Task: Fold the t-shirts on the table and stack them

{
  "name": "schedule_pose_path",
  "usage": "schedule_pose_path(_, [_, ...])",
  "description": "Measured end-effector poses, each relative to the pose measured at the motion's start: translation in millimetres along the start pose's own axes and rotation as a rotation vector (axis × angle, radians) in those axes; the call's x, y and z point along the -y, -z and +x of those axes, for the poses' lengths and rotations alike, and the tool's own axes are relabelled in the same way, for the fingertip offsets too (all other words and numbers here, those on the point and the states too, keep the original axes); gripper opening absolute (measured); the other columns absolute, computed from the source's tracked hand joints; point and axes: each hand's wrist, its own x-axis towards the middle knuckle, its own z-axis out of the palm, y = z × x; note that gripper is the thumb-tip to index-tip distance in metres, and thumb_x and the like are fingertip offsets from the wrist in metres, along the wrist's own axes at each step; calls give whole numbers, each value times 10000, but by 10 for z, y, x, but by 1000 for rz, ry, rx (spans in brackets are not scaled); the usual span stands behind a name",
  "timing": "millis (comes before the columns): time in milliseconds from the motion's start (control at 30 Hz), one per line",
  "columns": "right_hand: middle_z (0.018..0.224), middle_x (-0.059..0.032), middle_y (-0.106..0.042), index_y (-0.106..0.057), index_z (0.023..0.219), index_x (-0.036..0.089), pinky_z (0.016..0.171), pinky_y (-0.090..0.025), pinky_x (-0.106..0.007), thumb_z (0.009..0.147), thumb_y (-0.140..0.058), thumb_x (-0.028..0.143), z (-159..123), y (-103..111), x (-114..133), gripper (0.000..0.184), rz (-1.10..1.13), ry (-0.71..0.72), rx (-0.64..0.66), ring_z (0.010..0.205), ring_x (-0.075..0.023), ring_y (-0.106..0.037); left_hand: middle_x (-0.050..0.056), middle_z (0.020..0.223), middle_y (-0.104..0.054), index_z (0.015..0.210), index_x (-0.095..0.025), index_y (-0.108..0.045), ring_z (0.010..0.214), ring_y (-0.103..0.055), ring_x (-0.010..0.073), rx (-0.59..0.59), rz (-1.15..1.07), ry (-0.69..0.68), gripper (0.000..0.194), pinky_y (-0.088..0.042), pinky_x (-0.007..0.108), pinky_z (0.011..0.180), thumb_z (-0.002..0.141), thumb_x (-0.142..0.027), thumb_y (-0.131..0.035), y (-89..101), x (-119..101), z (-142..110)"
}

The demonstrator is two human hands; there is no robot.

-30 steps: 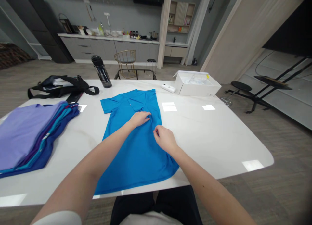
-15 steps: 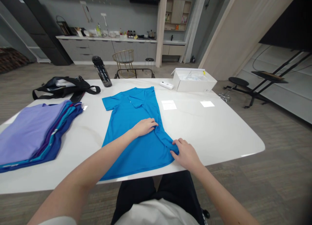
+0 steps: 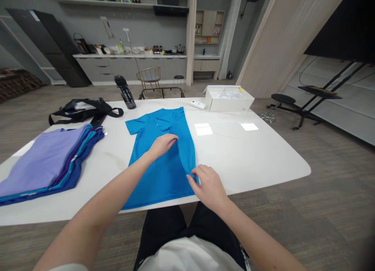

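A bright blue T-shirt (image 3: 158,181) lies on the white table in front of me, with one short sleeve spread out at the left and its right side turned inward in a narrow fold. My left hand (image 3: 164,144) is over the upper middle of the shirt, fingers closed at the top of that fold; the fingertips partly hide the cloth. Lower down, at the right edge near the hem, my right hand (image 3: 209,185) pinches the cloth between thumb and fingers.
A stack of folded shirts (image 3: 49,157), lavender on top, lies at the left. Behind it are a black bag (image 3: 84,110) and a dark bottle (image 3: 125,93). A white box (image 3: 228,101) and a small white device (image 3: 197,105) stand at the table's far right.
My right hand moved down to the shirt's lower right edge, then back left with the cloth, drawing that side inward. My left hand moved down, then up and left again.
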Motion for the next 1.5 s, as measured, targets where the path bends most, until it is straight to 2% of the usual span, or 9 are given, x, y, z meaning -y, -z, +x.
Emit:
schedule_pose_path(167, [922,-63,-680,-624,950,221,802,-418,-360,1034,-473,342,117,-426,442,211,-82,163,139,896,-233,-628,35,1234,-706,1163,-260,-678,1166,-626,200,39,43,72,294,-468,342,1029,993,-286,-440,194,282,-346])
schedule_pose_path(367, [956,-51,-680,-636,1009,218,805,-411,-368,980,-598,343,-46,-862,474,134,-128,186,317,888,-239,-633,64,1239,-690,1185,-246,-656,1163,-621,234,130,160,206,299,-466,383,984,976,-210,-444,70,315,-846])
schedule_pose_path(533, [1032,-60,-649,-645,1081,246,824,-407,-383,985,-590,320,-204,-672,134,132,-118,157,302,982,-257,-600,80,1127,-692,1322,-253,-564,1048,-656,240,95,128,333,347,-486,358,894,1006,-357,-469,38,-158,-1210])
schedule_pose_path(667, [1042,-60,-640,-657,1077,259,832,-409,-385,990,-579,290,-323,-521,-158,121,-113,130,287,977,-249,-595,83,1199,-657,1294,-299,-596,1076,-630,269,163,88,305,409,-479,401,914,980,-541,-497,-30,-632,-1565])
schedule_pose_path(800, [1031,-61,-649,-660,1054,243,819,-425,-373,1006,-543,254,-433,-554,-289,127,-123,101,207,940,-233,-598,73,1321,-605,1275,-309,-618,1160,-575,276,183,86,256,354,-476,428,929,966,-473,-564,-113,-893,-1809])
schedule_pose_path(1033, [947,-56,-674,-645,998,208,814,-459,-341,1024,-512,227,-520,-621,-361,137,-118,66,51,893,-211,-631,45,1310,-623,1225,-270,-648,1137,-591,249,156,102,200,276,-474,426,919,961,-289,-570,-47,-908,-1905])
schedule_pose_path(1200, [922,-46,-691,-646,1018,218,753,-459,-323,1034,-487,255,-512,-575,-394,164,-173,97,128,837,-200,-660,40,1196,-668,1175,-258,-656,1054,-623,216,159,121,143,267,-481,388,915,974,-178,-500,-42,-872,-1915])
schedule_pose_path(1367, [939,-42,-697,-642,1085,222,696,-437,-301,1033,-465,244,-435,-530,-403,186,-217,117,255,827,-195,-675,66,1086,-675,1146,-231,-643,988,-641,223,19,181,294,206,-504,363,867,993,-235,-505,-185,-883,-1998])
schedule_pose_path(1500, [955,-37,-707,-642,1044,227,706,-442,-297,1024,-463,232,-459,-512,-386,180,-144,95,216,854,-194,-682,50,1019,-701,1091,-230,-643,921,-658,218,-75,131,363,173,-504,356,836,998,-228,-497,-214,-974,-2092])
